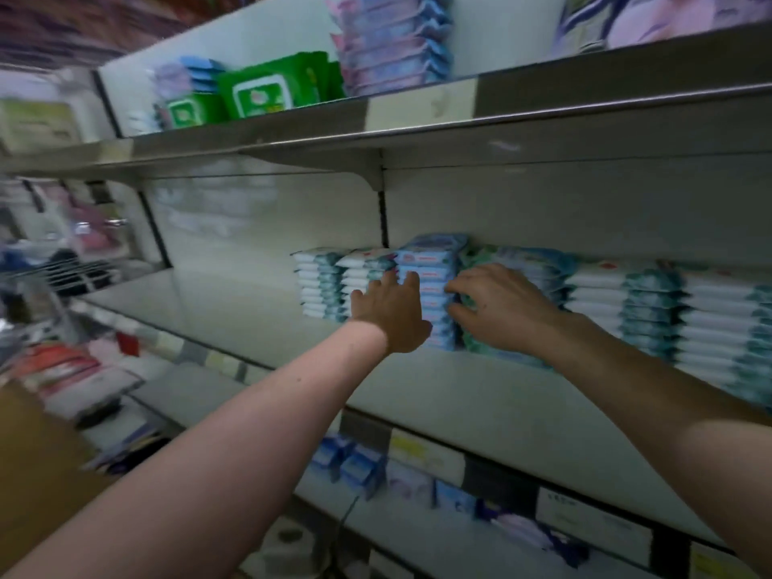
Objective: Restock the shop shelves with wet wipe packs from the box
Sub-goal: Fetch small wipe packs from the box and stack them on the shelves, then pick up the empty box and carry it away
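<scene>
Evidently midway: squaring stack of pale blue plastic wet wipe packs (pixel 430 265) on grey metal middle shelf (pixel 234 315). Pressing with left hand (pixel 388 317) flat-fingered, pinching its right edge with curled right hand (pixel 499 311). Yet to fill: shelf's bare left stretch.

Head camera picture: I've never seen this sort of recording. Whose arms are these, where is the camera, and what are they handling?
No machine here: a person wears one wide-angle camera on the head, looking forward and down, so you see their own bare arms. On the middle shelf stand stacks of wet wipe packs. The left hand presses straight fingers against the blue stack; the right hand curls fingers and thumb round its other side. Green packs sit on the shelf above.
</scene>
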